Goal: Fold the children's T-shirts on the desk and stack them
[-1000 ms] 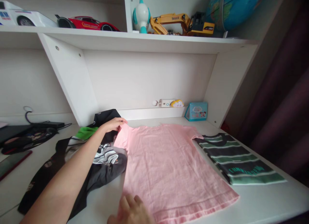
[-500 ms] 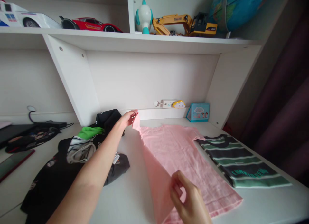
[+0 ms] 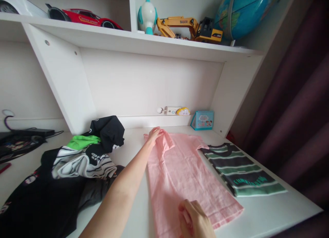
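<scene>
A pink T-shirt (image 3: 190, 169) lies spread on the white desk, its left side partly folded over toward the middle. At its far left corner my left hand (image 3: 155, 134) pinches the sleeve end, which is turned inward. Low in the view, my right hand (image 3: 196, 219) is closed on the shirt's near part, with a bit of pink cloth showing between the fingers. To the right of the pink shirt lies a folded green and black striped shirt (image 3: 244, 171). Left of my forearm is a loose heap of dark clothes (image 3: 56, 197).
A shelf (image 3: 154, 46) overhangs the desk, holding a red toy car (image 3: 87, 18), a toy excavator (image 3: 190, 27) and a globe (image 3: 244, 15). Against the back stand a small calendar (image 3: 204, 120) and a power strip (image 3: 172, 110). A dark curtain (image 3: 290, 128) hangs at the right.
My left hand has carried the shirt's far left corner to the right, over the shirt. The left side now lies folded inward. The whole view has shifted a little to the right.
</scene>
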The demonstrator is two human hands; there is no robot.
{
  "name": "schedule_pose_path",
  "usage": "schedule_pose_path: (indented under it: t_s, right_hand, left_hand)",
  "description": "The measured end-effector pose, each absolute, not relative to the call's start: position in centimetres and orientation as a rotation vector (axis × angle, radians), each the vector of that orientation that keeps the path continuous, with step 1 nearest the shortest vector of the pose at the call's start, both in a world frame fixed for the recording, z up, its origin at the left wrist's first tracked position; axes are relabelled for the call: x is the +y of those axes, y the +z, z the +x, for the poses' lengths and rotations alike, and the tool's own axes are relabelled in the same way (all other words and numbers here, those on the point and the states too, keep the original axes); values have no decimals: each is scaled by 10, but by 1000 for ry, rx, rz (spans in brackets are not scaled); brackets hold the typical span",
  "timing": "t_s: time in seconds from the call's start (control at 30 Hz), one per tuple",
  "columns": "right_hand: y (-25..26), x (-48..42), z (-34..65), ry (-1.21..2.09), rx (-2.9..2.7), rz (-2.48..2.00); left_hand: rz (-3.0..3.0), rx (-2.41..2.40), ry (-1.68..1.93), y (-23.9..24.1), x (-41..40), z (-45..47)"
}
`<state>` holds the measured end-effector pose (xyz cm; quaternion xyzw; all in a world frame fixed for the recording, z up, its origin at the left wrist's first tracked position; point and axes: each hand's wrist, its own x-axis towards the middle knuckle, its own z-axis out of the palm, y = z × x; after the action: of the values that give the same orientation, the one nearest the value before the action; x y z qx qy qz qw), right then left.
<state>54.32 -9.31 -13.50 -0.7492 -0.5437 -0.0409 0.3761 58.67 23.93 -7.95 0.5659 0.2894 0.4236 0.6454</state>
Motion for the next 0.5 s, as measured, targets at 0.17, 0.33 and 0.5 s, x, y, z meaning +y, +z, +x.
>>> schedule_pose_path:
  t_s: [0.17,0.33,0.5]
  right_hand:
    - [-133,-91,542,-529,-1478,-1878]
    - [-147,-74,520,-698,-1724,-1753]
    - [-157,-66,506,-692,-1784,-1782]
  left_hand:
    - [1618,688,951,-86,245,559]
    - [2001,644,812,-103,225,531]
    - [2693,1019,348,-120,224,515]
